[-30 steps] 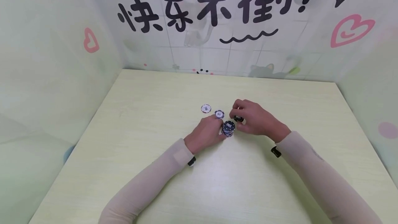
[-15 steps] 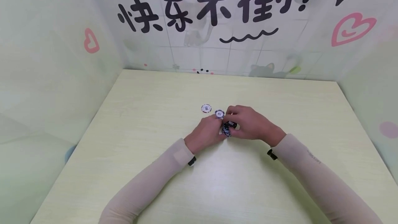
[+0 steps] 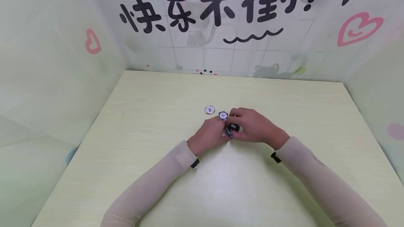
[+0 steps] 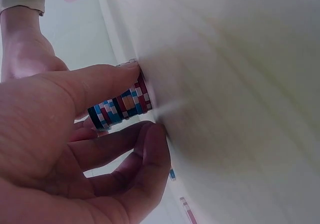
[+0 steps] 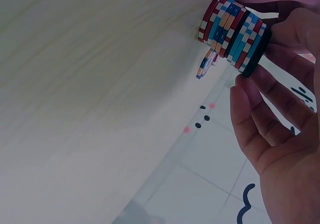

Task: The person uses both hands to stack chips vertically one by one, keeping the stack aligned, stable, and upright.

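Observation:
A stack of poker chips (image 5: 225, 27) with red, blue, black and white edges stands on the table. My left hand (image 3: 208, 134) holds the stack low down, its thumb (image 4: 107, 82) along one side and its fingers curled at the other. A black 100 chip (image 3: 233, 127) tops the stack, and my right hand (image 3: 252, 125) pinches its edge. Just behind the left hand lies a blue-edged 10 chip (image 3: 223, 115), partly covered by the fingers. Farther left a white 100 chip (image 3: 209, 109) lies flat.
The pale wooden table (image 3: 142, 115) is bounded by a printed back curtain (image 3: 202, 55) and curtains on both sides. Each wrist carries a small black device, the left one (image 3: 195, 164) being just below the sleeve cuff.
My right hand has brought the black chip left and toward me, from beside the stack onto its top. In the last half second it barely moves. The left hand stays around the stack.

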Available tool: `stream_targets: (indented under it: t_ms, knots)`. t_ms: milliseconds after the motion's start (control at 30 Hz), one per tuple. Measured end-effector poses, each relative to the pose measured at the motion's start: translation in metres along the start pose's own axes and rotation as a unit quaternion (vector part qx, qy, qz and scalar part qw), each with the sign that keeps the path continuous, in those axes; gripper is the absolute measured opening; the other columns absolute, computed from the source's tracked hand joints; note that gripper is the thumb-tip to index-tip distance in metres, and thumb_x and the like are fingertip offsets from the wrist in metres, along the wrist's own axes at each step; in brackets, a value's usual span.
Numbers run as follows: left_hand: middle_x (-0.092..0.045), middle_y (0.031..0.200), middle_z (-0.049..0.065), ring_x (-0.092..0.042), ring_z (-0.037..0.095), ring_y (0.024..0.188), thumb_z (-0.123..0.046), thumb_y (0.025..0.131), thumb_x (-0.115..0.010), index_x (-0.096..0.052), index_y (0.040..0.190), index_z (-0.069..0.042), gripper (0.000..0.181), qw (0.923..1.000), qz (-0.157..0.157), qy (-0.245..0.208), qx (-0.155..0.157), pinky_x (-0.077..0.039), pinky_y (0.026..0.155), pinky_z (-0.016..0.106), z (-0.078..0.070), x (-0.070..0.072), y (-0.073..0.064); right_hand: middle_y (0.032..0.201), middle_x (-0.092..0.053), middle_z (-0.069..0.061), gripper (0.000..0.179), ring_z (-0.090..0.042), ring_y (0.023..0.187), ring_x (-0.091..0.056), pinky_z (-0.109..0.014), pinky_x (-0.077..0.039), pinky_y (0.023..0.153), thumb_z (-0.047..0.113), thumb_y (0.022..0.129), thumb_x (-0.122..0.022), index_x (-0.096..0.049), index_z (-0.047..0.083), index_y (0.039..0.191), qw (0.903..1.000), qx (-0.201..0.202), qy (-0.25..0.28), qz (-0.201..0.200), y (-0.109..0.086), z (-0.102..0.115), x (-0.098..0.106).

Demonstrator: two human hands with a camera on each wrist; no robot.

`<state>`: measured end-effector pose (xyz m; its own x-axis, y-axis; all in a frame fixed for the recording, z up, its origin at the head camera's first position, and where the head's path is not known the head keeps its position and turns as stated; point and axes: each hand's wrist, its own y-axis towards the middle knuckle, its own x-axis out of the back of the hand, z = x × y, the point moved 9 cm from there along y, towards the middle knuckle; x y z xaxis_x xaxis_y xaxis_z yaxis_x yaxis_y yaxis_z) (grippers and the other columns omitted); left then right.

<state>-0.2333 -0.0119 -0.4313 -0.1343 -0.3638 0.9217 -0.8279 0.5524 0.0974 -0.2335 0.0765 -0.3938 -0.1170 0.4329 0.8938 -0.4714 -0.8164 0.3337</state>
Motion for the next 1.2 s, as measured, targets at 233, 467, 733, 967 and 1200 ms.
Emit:
stream_targets:
  t_ms: [233,467,733,967,1200]
  knots:
    - [-0.065,0.088,0.004,-0.062,0.018,0.080,-0.024,0.096,-0.089,-0.074,0.098,-0.003,0.026,1.0000,-0.007,0.004,-0.003,-0.055,0.070,0.031,-0.001,0.002,0.000,0.103,-0.069,-0.005,0.019,-0.019,0.086,-0.062,-0.038,-0.056,0.074,0.013,0.093,-0.075,-0.080,0.007,0.111,0.9997,-0.006,-0.016,-0.018,0.002,-0.006,0.009]
    - [-0.071,0.095,0.008,-0.067,0.019,0.086,-0.023,0.096,-0.089,-0.077,0.100,0.001,0.027,1.0000,0.001,0.009,-0.001,-0.058,0.077,0.033,0.000,0.000,0.000,0.112,-0.072,-0.005,0.017,-0.024,0.092,-0.070,-0.043,-0.059,0.083,0.013,0.101,-0.073,-0.080,0.007,0.115,0.9977,-0.066,0.017,0.007,0.011,-0.027,0.014]
    - [-0.073,0.096,0.009,-0.068,0.021,0.089,-0.025,0.095,-0.090,-0.077,0.100,0.002,0.030,0.9996,0.001,0.030,-0.001,-0.060,0.081,0.035,-0.002,0.002,0.000,0.118,-0.073,-0.005,0.020,-0.028,0.110,-0.070,-0.050,-0.056,0.099,0.012,0.103,-0.071,-0.080,0.008,0.121,0.9941,-0.088,0.027,0.059,0.025,-0.048,0.005]
    - [-0.071,0.093,0.007,-0.067,0.021,0.088,-0.022,0.095,-0.090,-0.076,0.097,0.001,0.027,0.9998,0.003,0.017,0.004,-0.059,0.080,0.035,-0.003,0.003,-0.001,0.128,-0.071,-0.006,0.023,-0.028,0.120,-0.067,-0.051,-0.053,0.107,0.008,0.103,-0.072,-0.081,0.012,0.124,0.9892,-0.084,0.029,0.117,0.033,-0.058,-0.011]
    - [-0.071,0.096,0.008,-0.068,0.022,0.089,-0.022,0.096,-0.088,-0.076,0.099,0.001,0.026,0.9998,0.011,0.009,0.013,-0.059,0.082,0.036,-0.002,0.000,-0.003,0.141,-0.068,-0.010,0.032,-0.034,0.133,-0.062,-0.055,-0.049,0.113,0.002,0.104,-0.070,-0.080,0.015,0.131,0.9840,-0.068,0.032,0.162,0.037,-0.059,-0.027]
